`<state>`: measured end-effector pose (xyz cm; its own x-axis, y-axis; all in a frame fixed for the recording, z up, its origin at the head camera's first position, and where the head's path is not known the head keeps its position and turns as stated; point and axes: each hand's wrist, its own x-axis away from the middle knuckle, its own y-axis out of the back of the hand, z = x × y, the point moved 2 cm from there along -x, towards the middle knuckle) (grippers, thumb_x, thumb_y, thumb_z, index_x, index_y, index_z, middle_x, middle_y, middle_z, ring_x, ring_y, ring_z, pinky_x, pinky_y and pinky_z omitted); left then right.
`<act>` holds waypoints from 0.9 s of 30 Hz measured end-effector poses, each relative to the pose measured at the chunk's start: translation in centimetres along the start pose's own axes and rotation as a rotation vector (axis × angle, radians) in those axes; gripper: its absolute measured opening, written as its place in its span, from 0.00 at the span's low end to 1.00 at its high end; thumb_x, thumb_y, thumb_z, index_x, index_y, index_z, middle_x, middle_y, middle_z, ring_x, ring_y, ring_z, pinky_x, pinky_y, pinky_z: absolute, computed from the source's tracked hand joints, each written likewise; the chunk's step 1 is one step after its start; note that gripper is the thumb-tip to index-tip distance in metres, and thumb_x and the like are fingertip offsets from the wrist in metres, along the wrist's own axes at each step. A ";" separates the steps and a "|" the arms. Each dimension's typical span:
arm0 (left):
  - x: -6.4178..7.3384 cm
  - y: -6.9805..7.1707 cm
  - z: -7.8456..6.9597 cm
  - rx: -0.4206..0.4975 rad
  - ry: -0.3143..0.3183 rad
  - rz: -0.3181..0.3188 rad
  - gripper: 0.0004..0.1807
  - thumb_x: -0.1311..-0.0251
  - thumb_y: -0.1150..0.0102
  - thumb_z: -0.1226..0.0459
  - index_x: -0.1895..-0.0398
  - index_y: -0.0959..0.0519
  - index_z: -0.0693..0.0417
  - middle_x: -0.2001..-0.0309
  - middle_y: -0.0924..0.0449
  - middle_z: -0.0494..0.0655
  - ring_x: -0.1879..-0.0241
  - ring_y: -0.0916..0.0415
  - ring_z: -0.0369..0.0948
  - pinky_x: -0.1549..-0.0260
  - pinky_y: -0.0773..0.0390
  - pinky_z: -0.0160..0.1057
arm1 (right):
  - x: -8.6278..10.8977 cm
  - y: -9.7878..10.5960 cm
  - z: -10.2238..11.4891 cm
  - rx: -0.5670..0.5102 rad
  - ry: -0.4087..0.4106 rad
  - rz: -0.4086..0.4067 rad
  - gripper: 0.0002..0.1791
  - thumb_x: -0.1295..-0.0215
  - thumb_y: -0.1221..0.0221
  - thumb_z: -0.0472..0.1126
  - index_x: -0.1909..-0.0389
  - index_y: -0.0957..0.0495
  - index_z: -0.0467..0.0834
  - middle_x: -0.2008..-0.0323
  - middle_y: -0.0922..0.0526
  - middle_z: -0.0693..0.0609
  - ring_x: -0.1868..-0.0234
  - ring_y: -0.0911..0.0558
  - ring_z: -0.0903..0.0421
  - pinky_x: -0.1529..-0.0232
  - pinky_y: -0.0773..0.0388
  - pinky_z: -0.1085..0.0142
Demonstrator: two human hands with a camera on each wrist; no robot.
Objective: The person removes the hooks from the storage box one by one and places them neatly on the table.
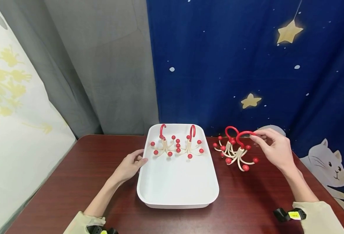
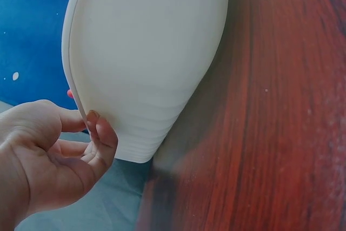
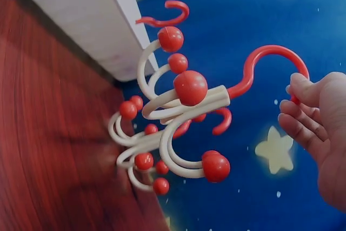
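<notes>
My right hand pinches the tip of the red hook on a multi-arm hanger. That hanger has curved cream arms ending in red balls, and in the right wrist view its arms spread out to the left. Just behind it, a second hanger of the same kind stands on the table. My left hand grips the left rim of a white tray, its thumb and fingers curled about the edge. Inside the tray's far half, two such hangers stand side by side, hooks upward.
The dark red wooden table carries the tray at its middle. Right behind the table hang a grey curtain and a blue curtain with stars. A pale patterned cloth hangs on the left.
</notes>
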<state>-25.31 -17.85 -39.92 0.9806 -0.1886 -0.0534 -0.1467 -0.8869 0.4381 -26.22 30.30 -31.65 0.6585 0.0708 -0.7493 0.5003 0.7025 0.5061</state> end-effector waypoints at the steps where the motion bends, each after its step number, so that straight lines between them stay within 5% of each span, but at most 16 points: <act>1: 0.0 0.0 0.0 0.002 0.001 0.000 0.29 0.29 0.44 0.69 0.31 0.38 0.76 0.63 0.20 0.61 0.69 0.20 0.45 0.67 0.20 0.39 | 0.1 0.1 -0.3 0.011 -0.010 -0.003 0.11 0.47 0.28 0.26 0.63 0.15 0.37 0.77 0.15 0.52 0.76 0.22 0.78 0.75 0.33 0.79; 8: 0.1 0.0 -0.1 -0.004 0.000 -0.001 0.29 0.29 0.43 0.68 0.31 0.38 0.76 0.64 0.21 0.61 0.70 0.21 0.45 0.68 0.20 0.40 | 0.2 1.3 -1.9 0.053 -0.086 -0.025 0.10 0.44 0.28 0.29 0.61 0.13 0.40 0.73 0.16 0.55 0.74 0.24 0.78 0.73 0.35 0.80; 18: 0.2 0.0 -0.2 -0.012 0.007 -0.010 0.29 0.29 0.43 0.68 0.30 0.38 0.75 0.63 0.21 0.61 0.69 0.21 0.46 0.67 0.20 0.41 | 0.2 2.7 -4.6 0.143 -0.157 -0.095 0.08 0.42 0.28 0.32 0.62 0.13 0.38 0.71 0.28 0.83 0.73 0.29 0.87 0.73 0.39 0.82; 27: 0.2 -0.2 0.0 -0.022 0.008 -0.017 0.30 0.29 0.43 0.68 0.30 0.38 0.75 0.63 0.21 0.61 0.68 0.20 0.47 0.66 0.20 0.41 | 0.3 3.0 -6.6 0.189 -0.244 -0.141 0.08 0.39 0.30 0.34 0.60 0.13 0.36 0.70 0.32 0.85 0.70 0.33 0.88 0.66 0.40 0.80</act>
<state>-25.12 -17.71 -40.04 0.9839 -0.1705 -0.0542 -0.1274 -0.8804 0.4567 -28.25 37.04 -33.15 0.6794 -0.2050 -0.7046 0.6760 0.5483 0.4924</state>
